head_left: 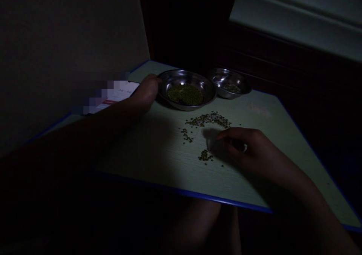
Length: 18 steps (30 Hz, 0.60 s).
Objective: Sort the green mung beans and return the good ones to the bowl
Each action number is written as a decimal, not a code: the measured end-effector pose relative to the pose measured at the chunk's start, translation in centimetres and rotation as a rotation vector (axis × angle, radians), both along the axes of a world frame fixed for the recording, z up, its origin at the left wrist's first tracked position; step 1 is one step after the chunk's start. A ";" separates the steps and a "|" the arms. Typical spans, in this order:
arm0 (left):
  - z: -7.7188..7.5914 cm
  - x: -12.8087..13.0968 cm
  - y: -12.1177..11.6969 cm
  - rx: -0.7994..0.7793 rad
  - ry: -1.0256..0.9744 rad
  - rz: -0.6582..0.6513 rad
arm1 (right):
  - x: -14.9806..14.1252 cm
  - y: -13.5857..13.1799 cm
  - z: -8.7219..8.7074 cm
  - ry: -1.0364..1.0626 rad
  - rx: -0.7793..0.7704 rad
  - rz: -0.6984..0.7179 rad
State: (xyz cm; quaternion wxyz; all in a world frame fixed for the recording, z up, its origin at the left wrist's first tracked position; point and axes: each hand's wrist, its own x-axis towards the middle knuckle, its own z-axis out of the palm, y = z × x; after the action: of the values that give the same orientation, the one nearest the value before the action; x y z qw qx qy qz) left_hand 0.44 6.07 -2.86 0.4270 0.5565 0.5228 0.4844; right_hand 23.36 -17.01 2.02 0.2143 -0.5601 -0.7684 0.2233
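Note:
My left hand [147, 92] is at the left rim of a shiny metal bowl [207, 93], its fingertips closed on the edge. Small green beans [185, 94], like mung beans, lie inside that bowl. Over the table, my right hand [244, 145] is closed in a pinch, and something small and shiny shows among its fingers; the dim light hides what it is. Just left of those fingertips sits a small cluster of beans [205, 155]. A wider arc of loose beans [209, 119] spreads between the bowl and my right hand.
A second, smaller metal bowl [223, 76] with a little pale material in it stands behind at the right. A phone with a lit screen [121, 95] is beside my left forearm. The pale green table [294, 164] has a blue edge; a wall borders it at left.

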 end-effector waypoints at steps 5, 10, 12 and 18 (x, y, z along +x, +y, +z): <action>0.1 0.1 0.0 -0.001 0.009 0.007 | 0.0 0.1 -0.1 -0.009 0.035 0.009; 0.1 -0.1 -0.1 0.018 0.059 0.015 | -0.2 0.1 0.0 -0.030 0.054 0.002; 0.1 -0.1 -0.1 0.012 0.052 0.005 | -0.3 0.2 0.0 -0.042 0.073 0.005; 0.5 0.1 -0.6 -0.001 0.044 0.001 | -0.6 0.3 0.1 -0.061 0.107 0.001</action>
State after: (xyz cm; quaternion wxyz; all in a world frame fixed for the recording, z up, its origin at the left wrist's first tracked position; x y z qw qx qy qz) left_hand 0.52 5.52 -2.37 0.4155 0.5666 0.5325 0.4720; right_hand 22.74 -16.71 2.11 0.2205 -0.5540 -0.7857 0.1646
